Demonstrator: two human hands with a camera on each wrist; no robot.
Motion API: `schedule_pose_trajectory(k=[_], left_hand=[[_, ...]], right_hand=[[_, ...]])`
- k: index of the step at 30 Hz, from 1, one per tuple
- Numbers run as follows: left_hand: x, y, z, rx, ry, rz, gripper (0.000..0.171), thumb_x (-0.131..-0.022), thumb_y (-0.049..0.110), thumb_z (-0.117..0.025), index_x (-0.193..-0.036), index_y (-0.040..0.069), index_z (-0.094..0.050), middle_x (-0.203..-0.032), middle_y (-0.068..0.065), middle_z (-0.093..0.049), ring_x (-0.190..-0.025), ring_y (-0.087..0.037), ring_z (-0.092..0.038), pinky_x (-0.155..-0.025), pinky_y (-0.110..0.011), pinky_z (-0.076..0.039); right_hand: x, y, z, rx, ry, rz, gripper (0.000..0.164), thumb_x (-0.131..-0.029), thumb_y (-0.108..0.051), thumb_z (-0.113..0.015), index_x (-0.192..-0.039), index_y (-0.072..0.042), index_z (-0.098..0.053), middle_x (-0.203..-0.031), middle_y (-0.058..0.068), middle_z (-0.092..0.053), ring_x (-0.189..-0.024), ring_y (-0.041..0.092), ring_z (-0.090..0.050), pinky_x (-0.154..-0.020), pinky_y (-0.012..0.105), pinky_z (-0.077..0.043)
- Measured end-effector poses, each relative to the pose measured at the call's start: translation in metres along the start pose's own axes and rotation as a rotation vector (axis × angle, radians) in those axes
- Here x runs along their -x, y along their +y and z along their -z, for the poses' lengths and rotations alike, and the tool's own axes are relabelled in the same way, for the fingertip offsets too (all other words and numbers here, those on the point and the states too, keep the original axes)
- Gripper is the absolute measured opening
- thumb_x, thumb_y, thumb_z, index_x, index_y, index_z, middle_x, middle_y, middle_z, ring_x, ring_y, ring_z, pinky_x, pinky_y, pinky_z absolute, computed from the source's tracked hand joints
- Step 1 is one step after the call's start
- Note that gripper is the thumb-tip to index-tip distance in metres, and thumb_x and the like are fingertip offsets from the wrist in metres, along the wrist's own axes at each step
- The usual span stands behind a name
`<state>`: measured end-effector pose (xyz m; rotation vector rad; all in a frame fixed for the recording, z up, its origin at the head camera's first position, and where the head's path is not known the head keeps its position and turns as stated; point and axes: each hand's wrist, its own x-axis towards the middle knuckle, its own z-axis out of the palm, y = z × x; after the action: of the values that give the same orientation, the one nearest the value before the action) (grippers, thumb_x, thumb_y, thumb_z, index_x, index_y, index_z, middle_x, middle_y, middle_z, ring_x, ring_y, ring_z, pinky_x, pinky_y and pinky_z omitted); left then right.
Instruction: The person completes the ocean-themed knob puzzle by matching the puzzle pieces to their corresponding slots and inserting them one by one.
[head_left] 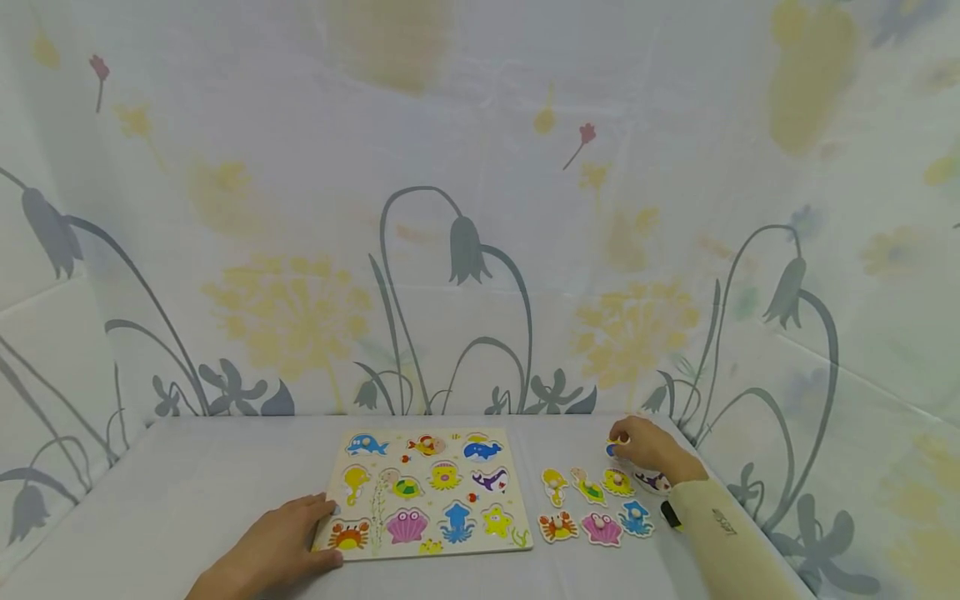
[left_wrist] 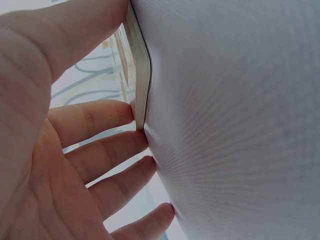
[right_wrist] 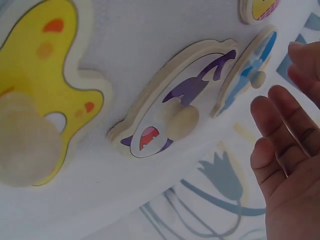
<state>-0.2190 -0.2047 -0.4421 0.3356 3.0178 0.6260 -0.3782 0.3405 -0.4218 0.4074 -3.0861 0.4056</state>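
Note:
A wooden puzzle board [head_left: 416, 553] printed with sea animals lies flat on the table. Its left edge and near corner are touched by my left hand [head_left: 273, 537], whose extended fingers and thumb are spread around that corner. In the left wrist view the fingertips [left_wrist: 125, 111] meet the board's side [left_wrist: 143, 90]. My right hand [head_left: 648, 446] is over the far end of the loose pieces, beside a blue knobbed piece [right_wrist: 248, 74]. The right wrist view shows its fingers loosely bent, with a gap to that piece. Nearby lies a purple-and-white whale piece [right_wrist: 175, 107].
Loose knobbed pieces lie right of the board: seahorse [head_left: 555, 487], turtle [head_left: 588, 487], octopus [head_left: 618, 482], crab [head_left: 558, 527], shell [head_left: 602, 528] and squid [head_left: 636, 518]. A yellow starfish [right_wrist: 45, 55] is close to the right wrist. A flowered curtain [head_left: 480, 333] hangs behind the table.

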Motion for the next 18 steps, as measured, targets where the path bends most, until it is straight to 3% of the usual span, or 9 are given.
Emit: schedule_pose_trajectory(k=[18], left_hand=[[0.0008, -0.0007, -0.0006, 0.012, -0.001, -0.001, 0.076, -0.068, 0.052, -0.079, -0.123, 0.002, -0.062, -0.13, -0.019, -0.056, -0.123, -0.042, -0.047, -0.101, -0.06, -0.037]], right_hand=[[0.0018, 0.0077, -0.0076, -0.044, -0.007, -0.054, 0.019, -0.079, -0.003, -0.06, -0.095, -0.009, -0.069, -0.091, 0.004, -0.061, -0.077, 0.021, -0.05, -0.072, 0.042, -0.049]])
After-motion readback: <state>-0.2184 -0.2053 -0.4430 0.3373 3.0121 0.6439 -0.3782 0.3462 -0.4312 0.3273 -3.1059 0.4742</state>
